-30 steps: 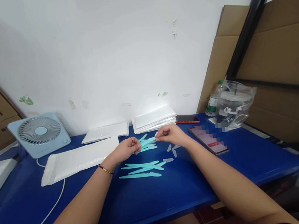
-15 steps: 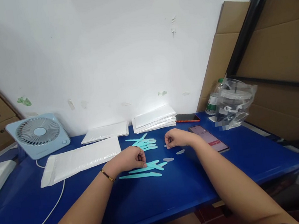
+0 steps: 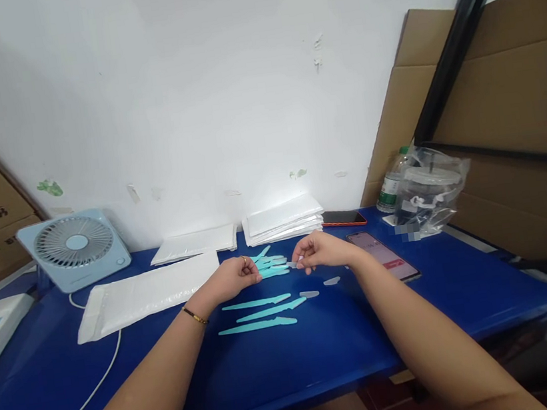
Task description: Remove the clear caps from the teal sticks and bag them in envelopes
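My left hand (image 3: 235, 277) is closed on the handle of a turquoise eyebrow razor (image 3: 275, 273) beside a small bunch of similar razors (image 3: 261, 255). Between the thumb and fingers of my right hand (image 3: 317, 251) is a clear blade cover (image 3: 292, 265), close against that razor's tip; whether it is on the blade I cannot tell. Nearer me, three turquoise razors lie apart: an upper razor (image 3: 251, 303), a middle razor (image 3: 270, 310) and a lower razor (image 3: 256, 326). Two loose clear covers, one cover (image 3: 309, 294) and another cover (image 3: 332, 281), rest to their right.
A long white padded mailer (image 3: 149, 295) lies left of my left hand, near a light-blue fan (image 3: 75, 248). Stacks of white mailers (image 3: 283, 220) stand along the wall. On the right are a phone (image 3: 383, 254), a second phone (image 3: 343, 218) and a bagged cup (image 3: 431, 194).
My left hand has moved back from the near razors to the bunch, leaving one razor straight in the near row. My right hand has shifted left with a clear cover to the razor tip.
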Demonstrator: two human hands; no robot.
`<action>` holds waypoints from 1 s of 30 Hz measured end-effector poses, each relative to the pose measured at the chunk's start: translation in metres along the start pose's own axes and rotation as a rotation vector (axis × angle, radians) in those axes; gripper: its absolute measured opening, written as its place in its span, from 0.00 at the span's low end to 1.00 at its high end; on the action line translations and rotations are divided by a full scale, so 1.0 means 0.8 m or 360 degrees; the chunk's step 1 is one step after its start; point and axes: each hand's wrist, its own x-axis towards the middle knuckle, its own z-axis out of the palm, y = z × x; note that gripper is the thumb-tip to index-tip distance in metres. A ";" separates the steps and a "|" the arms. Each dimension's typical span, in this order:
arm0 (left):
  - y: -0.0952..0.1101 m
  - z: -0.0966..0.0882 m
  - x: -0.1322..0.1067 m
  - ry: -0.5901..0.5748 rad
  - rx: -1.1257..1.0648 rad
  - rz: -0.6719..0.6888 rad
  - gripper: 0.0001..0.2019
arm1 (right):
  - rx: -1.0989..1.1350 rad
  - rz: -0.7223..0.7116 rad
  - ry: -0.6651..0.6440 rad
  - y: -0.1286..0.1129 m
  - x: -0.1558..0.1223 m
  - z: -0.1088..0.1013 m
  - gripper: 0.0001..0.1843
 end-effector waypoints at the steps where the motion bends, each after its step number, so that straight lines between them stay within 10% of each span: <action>1: 0.000 0.001 0.001 0.0002 0.0002 0.0003 0.17 | 0.0010 0.0002 -0.0003 0.002 0.002 0.002 0.18; 21: 0.007 0.008 0.001 0.0351 0.0303 0.0139 0.17 | -0.0291 0.0015 0.0307 0.001 0.003 0.004 0.14; 30: 0.020 0.003 -0.016 -0.0355 0.0293 0.0197 0.09 | -0.0896 0.0420 -0.0216 0.007 -0.020 -0.021 0.06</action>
